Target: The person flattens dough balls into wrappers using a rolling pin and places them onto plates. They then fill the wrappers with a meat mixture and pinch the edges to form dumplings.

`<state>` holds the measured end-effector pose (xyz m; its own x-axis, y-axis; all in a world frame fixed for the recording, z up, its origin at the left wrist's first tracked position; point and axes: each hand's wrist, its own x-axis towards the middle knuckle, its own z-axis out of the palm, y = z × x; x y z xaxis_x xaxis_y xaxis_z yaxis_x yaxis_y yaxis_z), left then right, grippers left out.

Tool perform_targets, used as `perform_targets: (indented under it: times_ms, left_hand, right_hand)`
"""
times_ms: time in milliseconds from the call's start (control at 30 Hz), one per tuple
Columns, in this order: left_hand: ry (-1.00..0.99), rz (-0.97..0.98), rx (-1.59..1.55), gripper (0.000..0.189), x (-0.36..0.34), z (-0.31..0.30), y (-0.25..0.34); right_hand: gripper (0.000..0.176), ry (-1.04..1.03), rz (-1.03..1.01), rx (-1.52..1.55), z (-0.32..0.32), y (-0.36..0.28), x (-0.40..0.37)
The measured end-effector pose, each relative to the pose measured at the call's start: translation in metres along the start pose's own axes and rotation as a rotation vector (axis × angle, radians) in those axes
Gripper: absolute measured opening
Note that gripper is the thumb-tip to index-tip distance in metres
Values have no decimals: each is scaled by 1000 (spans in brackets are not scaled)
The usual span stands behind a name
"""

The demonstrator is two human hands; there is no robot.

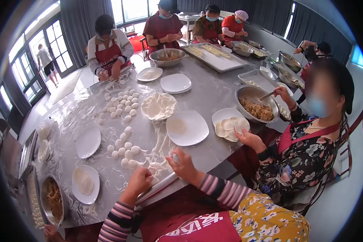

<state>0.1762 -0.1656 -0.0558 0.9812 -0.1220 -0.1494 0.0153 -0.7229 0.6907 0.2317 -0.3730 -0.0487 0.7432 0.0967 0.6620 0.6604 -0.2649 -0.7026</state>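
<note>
My right hand (184, 165) is closed around a rolling pin (175, 157), whose pale rounded end pokes out past the fingers. Close to the table's front edge, my left hand (140, 182) has its fingers closed at the edge of a pale dough wrapper (154, 180), mostly hidden. Several dough balls (127, 154) lie just beyond my hands on the floured table (149, 147). Past my right hand stands a white square plate (197, 135) with a thin round wrapper (176, 126) on it. A bowl of flour (159, 106) sits farther back.
At my right, a co-worker holds a wrapper (241, 126) and a spoon in a filling bowl (257, 105). Plates of wrappers (86, 183) and another filling bowl (54, 199) stand left. Several people work across the table, near a tray (230, 63) of dumplings.
</note>
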Motion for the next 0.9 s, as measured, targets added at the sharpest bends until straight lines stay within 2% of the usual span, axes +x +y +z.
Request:
perform_targets:
  times_ms: [33,67,133,167,267,433,500,533,600,733,800,900]
  left_hand:
    - [83,-10,-32,17,-3,0,-2]
    - [78,-9,-32,17,-1,0,0]
    - [35,-190,-217,16,-6,4,7]
    - [9,-84,-145,16,-5,3,16]
    - [96,-52,-21,16,9,2,18]
    - [-63,-17,-70,13,4,1,16]
    - [97,6,-113,10,-3,4,7]
    - [49,12,-145,11,-1,9,-10]
    - [-17,-1,-75,12,-5,5,-2]
    - [59,18,7,13,8,-2,16]
    - [-7,-89,-35,14,7,-6,24]
    - [-54,-54,14,16,-3,-10,28]
  right_hand:
    - [25,-12,75,-14,-7,-3,-12]
    - [25,-10,79,-17,-7,0,-11]
    - [25,29,-8,-1,-8,-1,-12]
    - [24,-4,38,-3,-2,1,-3]
    - [24,-32,16,7,24,13,22]
    - [23,-17,21,-7,1,2,-4]
    - [23,-24,16,-86,-16,-8,-22]
    - [22,-97,-262,-333,-22,-8,-20]
    - [23,8,79,3,-7,-2,-10]
    - [23,-22,8,-7,23,14,25]
    - [23,-36,0,14,26,15,22]
    - [25,-56,-26,-51,-2,11,-10]
